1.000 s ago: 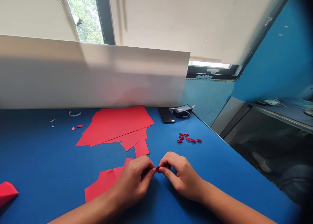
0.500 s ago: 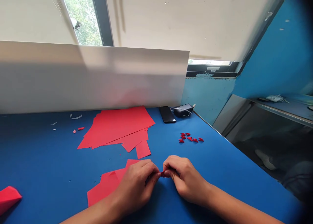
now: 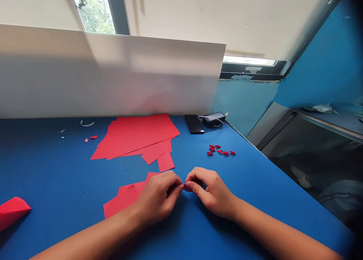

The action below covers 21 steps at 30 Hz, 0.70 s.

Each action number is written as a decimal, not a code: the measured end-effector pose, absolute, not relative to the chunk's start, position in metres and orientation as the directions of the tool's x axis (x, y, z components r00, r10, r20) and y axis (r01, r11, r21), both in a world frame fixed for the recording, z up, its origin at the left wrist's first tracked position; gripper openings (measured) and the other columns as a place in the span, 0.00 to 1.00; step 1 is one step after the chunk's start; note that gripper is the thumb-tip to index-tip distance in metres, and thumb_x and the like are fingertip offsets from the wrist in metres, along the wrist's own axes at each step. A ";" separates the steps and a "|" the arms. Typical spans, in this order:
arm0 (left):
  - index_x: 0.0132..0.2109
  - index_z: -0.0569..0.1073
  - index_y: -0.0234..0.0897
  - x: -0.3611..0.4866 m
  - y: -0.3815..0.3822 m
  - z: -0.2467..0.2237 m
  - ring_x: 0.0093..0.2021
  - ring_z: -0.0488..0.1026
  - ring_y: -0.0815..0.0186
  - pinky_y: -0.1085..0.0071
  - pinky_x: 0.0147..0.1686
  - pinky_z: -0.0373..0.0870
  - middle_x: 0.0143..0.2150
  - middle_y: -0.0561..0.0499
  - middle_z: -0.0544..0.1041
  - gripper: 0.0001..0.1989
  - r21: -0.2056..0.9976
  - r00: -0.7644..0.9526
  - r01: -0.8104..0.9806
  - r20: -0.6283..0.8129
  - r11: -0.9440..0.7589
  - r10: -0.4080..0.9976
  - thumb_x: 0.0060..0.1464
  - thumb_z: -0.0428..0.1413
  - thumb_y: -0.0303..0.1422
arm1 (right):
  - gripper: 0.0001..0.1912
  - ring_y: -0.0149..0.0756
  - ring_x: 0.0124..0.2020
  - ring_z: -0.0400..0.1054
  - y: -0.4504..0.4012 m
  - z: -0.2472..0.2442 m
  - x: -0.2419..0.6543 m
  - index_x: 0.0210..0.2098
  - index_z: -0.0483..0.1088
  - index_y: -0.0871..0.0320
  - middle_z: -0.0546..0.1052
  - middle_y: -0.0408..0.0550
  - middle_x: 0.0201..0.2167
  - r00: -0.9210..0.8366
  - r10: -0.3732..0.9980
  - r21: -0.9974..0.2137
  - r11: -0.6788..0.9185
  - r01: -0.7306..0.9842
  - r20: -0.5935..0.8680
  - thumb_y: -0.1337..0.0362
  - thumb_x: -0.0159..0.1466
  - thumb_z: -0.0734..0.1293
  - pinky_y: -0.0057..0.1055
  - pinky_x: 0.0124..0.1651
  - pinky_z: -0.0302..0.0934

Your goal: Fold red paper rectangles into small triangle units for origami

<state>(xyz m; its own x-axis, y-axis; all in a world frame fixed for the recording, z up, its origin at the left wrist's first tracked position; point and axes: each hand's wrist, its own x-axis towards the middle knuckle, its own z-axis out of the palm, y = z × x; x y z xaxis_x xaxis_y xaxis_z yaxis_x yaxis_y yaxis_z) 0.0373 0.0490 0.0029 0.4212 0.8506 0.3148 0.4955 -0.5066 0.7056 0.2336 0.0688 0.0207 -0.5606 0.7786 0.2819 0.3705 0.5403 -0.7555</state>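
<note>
Between my two hands is a small folded piece of red paper (image 3: 187, 187), mostly covered by fingertips. My left hand (image 3: 159, 193) pinches its left end with thumb and forefinger. On the other end, my right hand (image 3: 211, 190) grips it with thumb and curled fingers. Under and beside my left forearm lie cut red paper pieces (image 3: 124, 197). Several small folded red triangles (image 3: 219, 151) rest on the blue table, beyond my right hand.
A stack of red paper sheets (image 3: 138, 133) lies at the back of the blue table (image 3: 56, 176). Right of it are a black phone (image 3: 194, 123) and a dark device with a white cable (image 3: 214, 119). A larger folded red paper shape (image 3: 13, 211) sits at far left.
The view has tilted down, so the table things appear higher. My right fingers have shifted on the folded red paper, showing a little more of it. Both hands still hold it.
</note>
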 end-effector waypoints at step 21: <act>0.34 0.68 0.35 0.038 0.049 0.007 0.28 0.65 0.69 0.73 0.29 0.61 0.29 0.52 0.71 0.11 0.738 0.421 0.491 0.265 -0.463 0.867 0.63 0.46 0.32 | 0.05 0.33 0.34 0.69 0.070 0.018 0.230 0.38 0.72 0.58 0.77 0.45 0.33 -0.562 0.806 -0.874 0.399 0.277 0.189 0.68 0.64 0.64 0.29 0.38 0.63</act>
